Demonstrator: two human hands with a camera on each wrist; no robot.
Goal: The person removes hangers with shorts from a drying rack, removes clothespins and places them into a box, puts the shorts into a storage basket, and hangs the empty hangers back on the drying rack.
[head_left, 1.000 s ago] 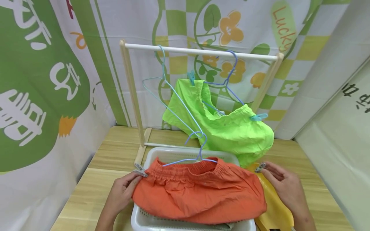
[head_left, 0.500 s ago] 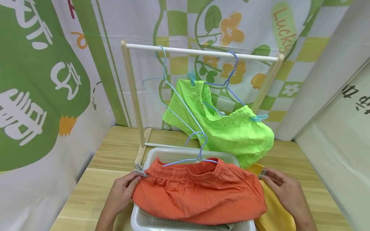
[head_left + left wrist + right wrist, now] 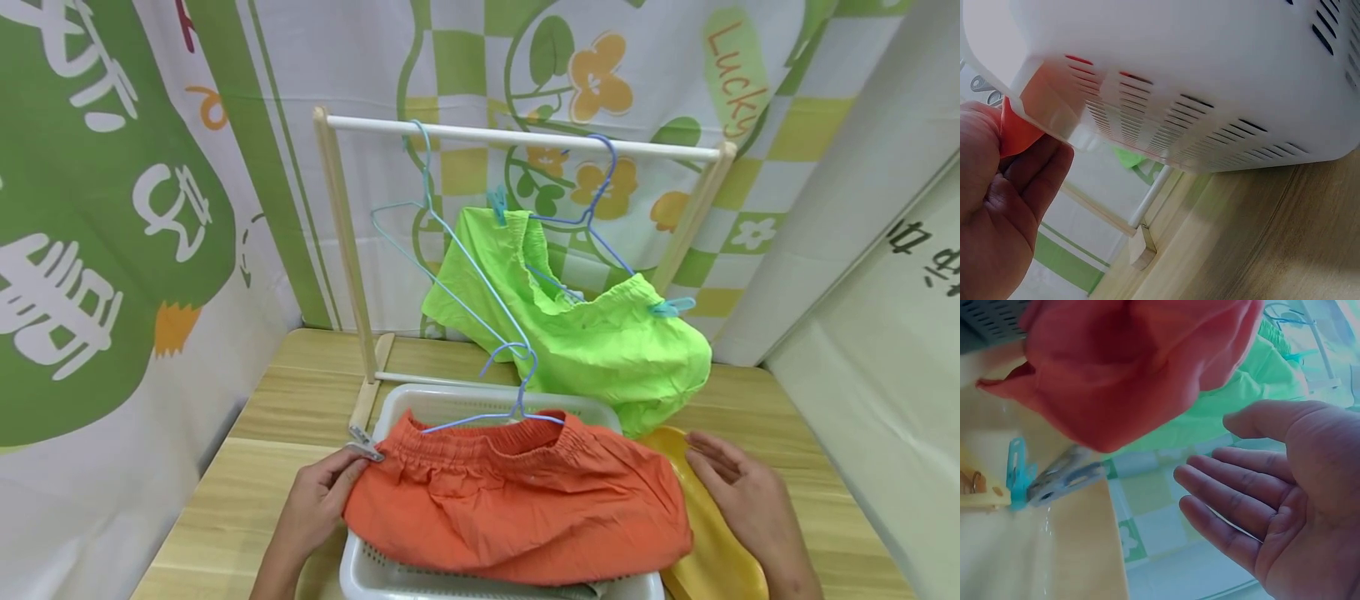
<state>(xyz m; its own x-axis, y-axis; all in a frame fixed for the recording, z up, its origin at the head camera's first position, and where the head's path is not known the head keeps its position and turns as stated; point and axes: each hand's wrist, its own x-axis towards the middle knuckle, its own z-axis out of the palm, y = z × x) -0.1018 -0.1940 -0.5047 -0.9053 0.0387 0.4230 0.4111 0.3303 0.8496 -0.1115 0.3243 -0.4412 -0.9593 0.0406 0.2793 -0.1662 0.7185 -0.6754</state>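
Orange shorts (image 3: 517, 508) are best held level along the blue hanger (image 3: 519, 407) during pegging. Left hand (image 3: 318, 500) pinches the left waist end, beside a grey peg (image 3: 365, 444); right hand (image 3: 753, 504), fingers extended, holds nothing. Condition: creased, waistband gathered, body spread across the white basket (image 3: 352, 575).

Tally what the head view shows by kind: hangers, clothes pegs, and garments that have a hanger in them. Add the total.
Hangers: 3 (teal hanger, upper blue hanger, lower blue hanger)
Clothes pegs: 3 (upper teal peg, lower teal peg, grey peg)
Garments with a hanger: 2 (green garment, orange garment)
Total: 8
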